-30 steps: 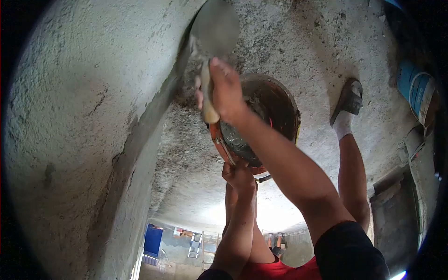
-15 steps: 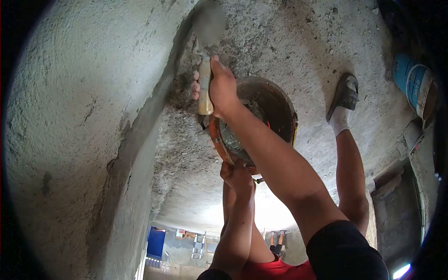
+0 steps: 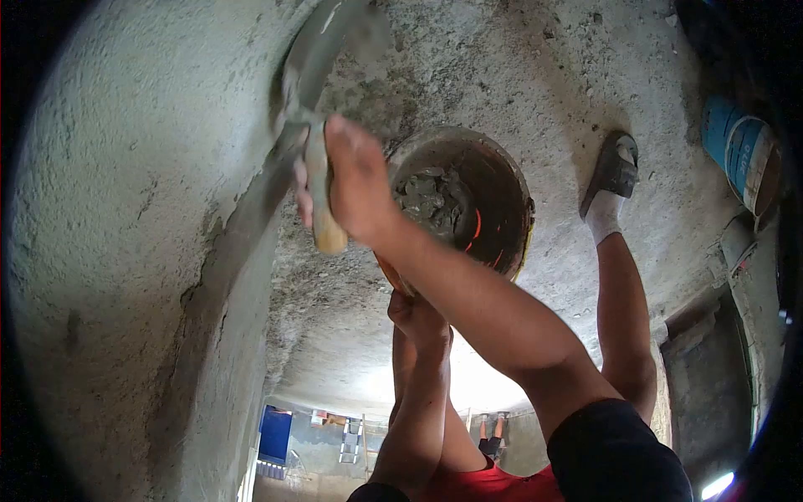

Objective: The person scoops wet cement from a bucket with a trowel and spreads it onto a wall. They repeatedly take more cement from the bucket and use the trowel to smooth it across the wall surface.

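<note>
My right hand (image 3: 360,180) is closed round the pale wooden handle of a trowel (image 3: 319,197). The trowel's neck and blade reach up against the lower wall, where a strip of wet mortar lies along the base; the blade is partly blurred. Just beside that hand stands a bucket (image 3: 512,201) with a dark inside and an orange outer side, and grey mortar (image 3: 435,201) sits in it. My left hand (image 3: 418,316) grips the bucket's near rim, its fingers partly hidden by the bucket and my right forearm.
A rough plastered wall (image 3: 142,209) rises on the left. On the concrete floor (image 3: 544,100) at right is my foot in a dark sandal (image 3: 615,171). A blue and white bucket (image 3: 740,155) lies farther right. Another person's legs (image 3: 492,435) and a ladder (image 3: 350,439) show in the background.
My right hand has carried the trowel left and slightly down, and its blade has gone from over the floor to the wall's base. My left hand stays on the bucket rim.
</note>
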`<state>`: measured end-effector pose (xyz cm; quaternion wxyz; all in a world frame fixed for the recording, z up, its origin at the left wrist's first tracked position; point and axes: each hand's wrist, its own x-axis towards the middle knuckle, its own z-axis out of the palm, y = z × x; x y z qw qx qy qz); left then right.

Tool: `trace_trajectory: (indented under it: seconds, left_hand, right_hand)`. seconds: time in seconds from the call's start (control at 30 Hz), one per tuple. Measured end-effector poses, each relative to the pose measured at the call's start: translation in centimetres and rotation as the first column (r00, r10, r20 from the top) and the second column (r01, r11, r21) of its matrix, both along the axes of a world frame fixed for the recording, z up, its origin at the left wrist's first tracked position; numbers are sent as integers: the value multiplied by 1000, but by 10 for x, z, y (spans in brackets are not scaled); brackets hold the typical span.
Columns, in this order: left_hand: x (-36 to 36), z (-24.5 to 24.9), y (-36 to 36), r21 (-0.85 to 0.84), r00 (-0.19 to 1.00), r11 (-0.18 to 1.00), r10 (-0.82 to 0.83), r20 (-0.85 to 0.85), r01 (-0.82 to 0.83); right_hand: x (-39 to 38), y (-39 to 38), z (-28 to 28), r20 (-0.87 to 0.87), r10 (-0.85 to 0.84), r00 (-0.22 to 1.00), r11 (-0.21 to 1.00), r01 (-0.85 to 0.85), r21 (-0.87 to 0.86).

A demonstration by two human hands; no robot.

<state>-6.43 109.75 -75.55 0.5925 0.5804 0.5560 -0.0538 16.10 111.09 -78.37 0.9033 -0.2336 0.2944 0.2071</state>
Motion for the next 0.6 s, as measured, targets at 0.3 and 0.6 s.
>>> trace_trajectory:
  seconds: [0.3, 0.6]
  left_hand:
    - [9, 5, -5, -147, 979, 969, 188, -78, -198]
    - [3, -6, -9, 5, 989, 998, 63, -135, -63]
  right_hand:
    - [-5, -27, -47, -261, -139, 955, 988, 153, 35]
    - [14, -12, -11, -47, -30, 998, 1000, 30, -4]
